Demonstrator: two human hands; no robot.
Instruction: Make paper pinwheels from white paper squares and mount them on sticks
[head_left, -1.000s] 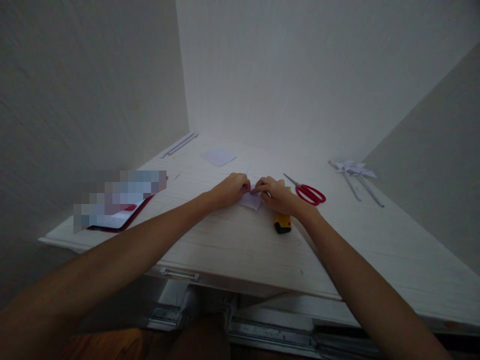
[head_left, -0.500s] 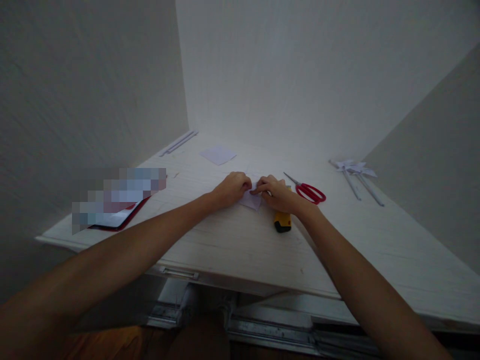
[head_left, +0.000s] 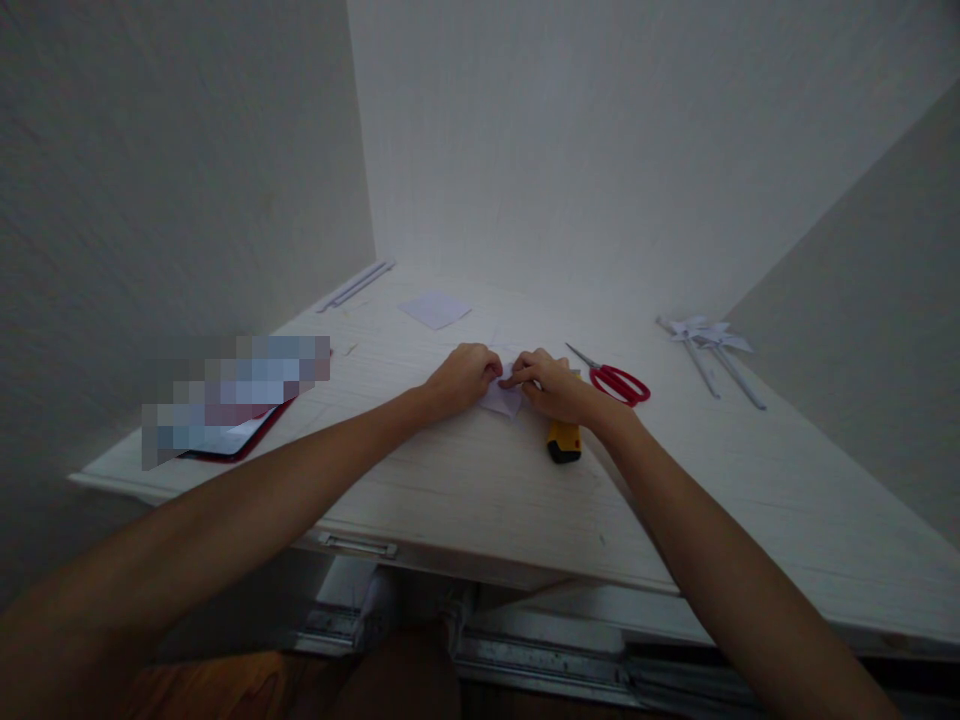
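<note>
Between my hands, low on the white desk, is a small piece of white paper point(head_left: 502, 402), partly covered by my fingers. My left hand point(head_left: 466, 380) is closed on its left side, with fingertips pressed together. From the right, my right hand point(head_left: 546, 384) pinches the same paper, its fingers curled. Under and beside my right wrist lies a yellow and black tool point(head_left: 564, 442), its upper part hidden by the hand. Just right of that hand rest scissors with red handles point(head_left: 621, 384), blades pointing to the upper left.
A square paper sheet point(head_left: 435, 309) lies farther back. Thin paper sticks point(head_left: 358, 286) are along the left wall. Paper pinwheels on sticks point(head_left: 709, 335) lie at the right. A red-edged tablet-like device point(head_left: 232, 440), partly blurred out, sits at the left. The desk's front edge has a drawer handle point(head_left: 358, 546).
Hardly anything differs. Both hands stay on the paper in nearly the same pose, and the whole view has shifted very slightly.
</note>
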